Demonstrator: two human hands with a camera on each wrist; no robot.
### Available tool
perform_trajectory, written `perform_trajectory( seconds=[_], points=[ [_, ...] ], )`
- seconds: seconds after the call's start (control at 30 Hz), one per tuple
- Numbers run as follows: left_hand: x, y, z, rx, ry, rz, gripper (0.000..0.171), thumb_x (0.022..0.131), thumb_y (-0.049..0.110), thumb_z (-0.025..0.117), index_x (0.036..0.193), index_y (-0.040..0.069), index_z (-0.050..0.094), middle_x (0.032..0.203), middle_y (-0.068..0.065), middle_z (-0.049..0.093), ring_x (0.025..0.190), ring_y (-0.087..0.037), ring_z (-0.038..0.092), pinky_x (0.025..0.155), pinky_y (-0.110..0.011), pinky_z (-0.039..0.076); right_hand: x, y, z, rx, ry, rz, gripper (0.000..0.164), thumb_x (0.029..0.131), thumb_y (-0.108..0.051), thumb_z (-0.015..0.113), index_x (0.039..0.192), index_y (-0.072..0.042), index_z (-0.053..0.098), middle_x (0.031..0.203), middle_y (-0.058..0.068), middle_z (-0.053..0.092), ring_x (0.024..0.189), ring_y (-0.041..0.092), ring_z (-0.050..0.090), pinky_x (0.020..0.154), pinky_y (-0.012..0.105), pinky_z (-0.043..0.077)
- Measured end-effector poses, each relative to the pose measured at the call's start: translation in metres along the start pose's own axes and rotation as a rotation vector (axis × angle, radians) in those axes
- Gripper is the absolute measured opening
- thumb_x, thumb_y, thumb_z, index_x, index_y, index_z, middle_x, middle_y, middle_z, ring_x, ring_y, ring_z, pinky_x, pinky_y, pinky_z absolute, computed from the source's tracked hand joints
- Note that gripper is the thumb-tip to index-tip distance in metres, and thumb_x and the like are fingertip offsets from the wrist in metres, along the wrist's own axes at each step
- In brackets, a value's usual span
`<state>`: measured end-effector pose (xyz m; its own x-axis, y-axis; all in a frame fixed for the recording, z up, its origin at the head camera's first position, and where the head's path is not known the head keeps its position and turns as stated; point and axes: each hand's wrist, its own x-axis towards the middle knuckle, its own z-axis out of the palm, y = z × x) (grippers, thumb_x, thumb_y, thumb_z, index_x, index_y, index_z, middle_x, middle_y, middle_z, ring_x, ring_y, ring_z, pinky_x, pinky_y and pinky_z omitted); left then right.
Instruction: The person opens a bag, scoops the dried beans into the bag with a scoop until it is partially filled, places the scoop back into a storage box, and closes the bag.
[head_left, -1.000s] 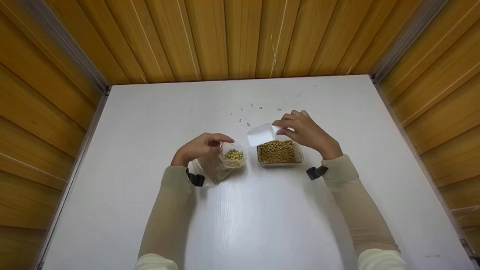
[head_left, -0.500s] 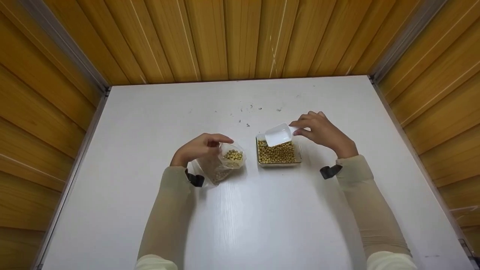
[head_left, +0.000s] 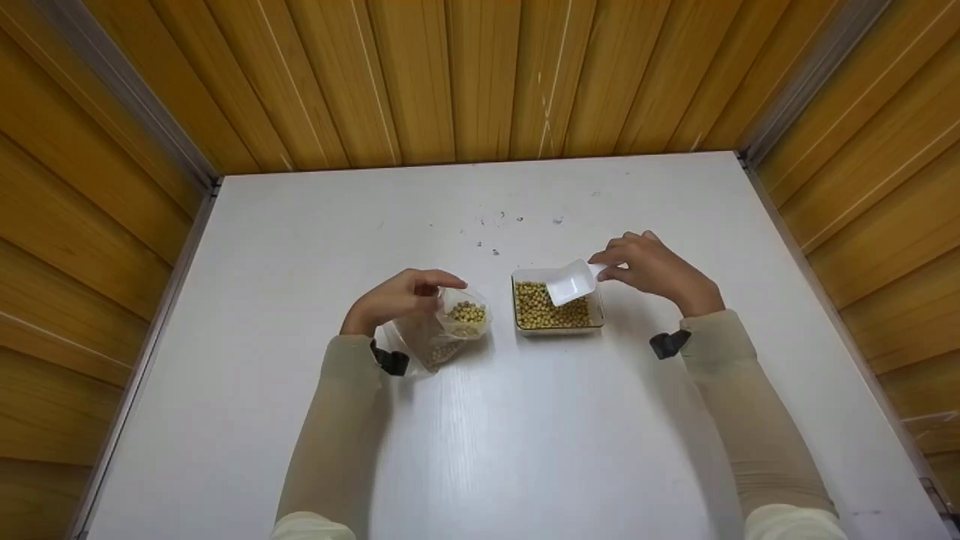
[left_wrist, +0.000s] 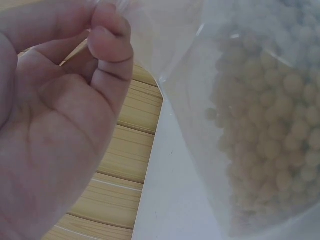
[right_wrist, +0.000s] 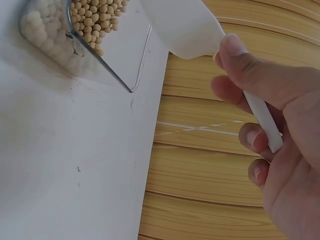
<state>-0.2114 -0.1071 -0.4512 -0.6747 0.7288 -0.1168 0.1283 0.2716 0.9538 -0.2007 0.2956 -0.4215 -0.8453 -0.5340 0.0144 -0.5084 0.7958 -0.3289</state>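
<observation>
My left hand (head_left: pixel 397 298) pinches the top edge of a clear plastic bag (head_left: pixel 424 334), whose mouth faces right and shows yellow soybeans (head_left: pixel 468 312) inside. In the left wrist view, the beans (left_wrist: pixel 275 115) show pale through the plastic. My right hand (head_left: pixel 649 270) grips the handle of a white scoop (head_left: pixel 572 282), thumb and fingers round it. That scoop hangs over a clear rectangular container (head_left: pixel 559 331) of soybeans (head_left: pixel 534 306), its bowl tilted with no beans showing in it. Seen from the right wrist, the scoop (right_wrist: pixel 185 27) is above the container's rim.
Both things stand on a white table (head_left: pixel 480 442). Small dark marks (head_left: pixel 495 252) dot its surface behind the container. Wood-patterned panels (head_left: pixel 480 82) wall the table at the back and both sides. The bag and the container stand side by side with a narrow gap between.
My right hand has moved right, carrying the scoop from the container's left back edge to over its right part. The scoop has also come slightly nearer. The left hand and bag have stayed put.
</observation>
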Motion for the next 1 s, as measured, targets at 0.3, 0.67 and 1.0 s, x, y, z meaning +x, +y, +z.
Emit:
perform_trajectory(
  seconds=[0.3, 0.67, 1.0],
  points=[
    [0.000, -0.003, 0.000, 0.026, 0.001, -0.001, 0.041, 0.090, -0.007, 0.046, 0.129, -0.004, 0.057, 0.137, -0.018, 0.054, 0.097, -0.020, 0.043, 0.084, -0.028, 0.038, 0.000, -0.003, 0.000, -0.047, -0.011, 0.025, 0.028, 0.082, -0.016, 0.074, 0.109, -0.012, 0.074, 0.095, 0.006, 0.072, 0.087, 0.025, 0.059, 0.071, 0.032, 0.027],
    [0.008, -0.028, -0.004, 0.030, 0.010, 0.004, 0.042, 0.090, -0.003, 0.049, 0.129, 0.007, 0.061, 0.137, -0.007, 0.056, 0.104, -0.023, 0.045, 0.087, -0.030, 0.039, -0.001, -0.001, 0.004, -0.113, 0.004, 0.003, 0.025, 0.080, -0.015, 0.075, 0.105, -0.011, 0.075, 0.092, 0.006, 0.072, 0.085, 0.024, 0.059, 0.069, 0.032, 0.029],
    [0.008, -0.028, -0.003, 0.010, 0.014, 0.012, 0.050, 0.085, -0.008, 0.043, 0.129, 0.008, 0.062, 0.135, -0.007, 0.057, 0.097, -0.019, 0.045, 0.080, -0.026, 0.040, 0.000, 0.007, 0.011, -0.157, 0.060, -0.028, 0.025, 0.080, -0.016, 0.076, 0.104, -0.012, 0.075, 0.091, 0.004, 0.072, 0.082, 0.024, 0.057, 0.067, 0.031, 0.028]
  ],
)
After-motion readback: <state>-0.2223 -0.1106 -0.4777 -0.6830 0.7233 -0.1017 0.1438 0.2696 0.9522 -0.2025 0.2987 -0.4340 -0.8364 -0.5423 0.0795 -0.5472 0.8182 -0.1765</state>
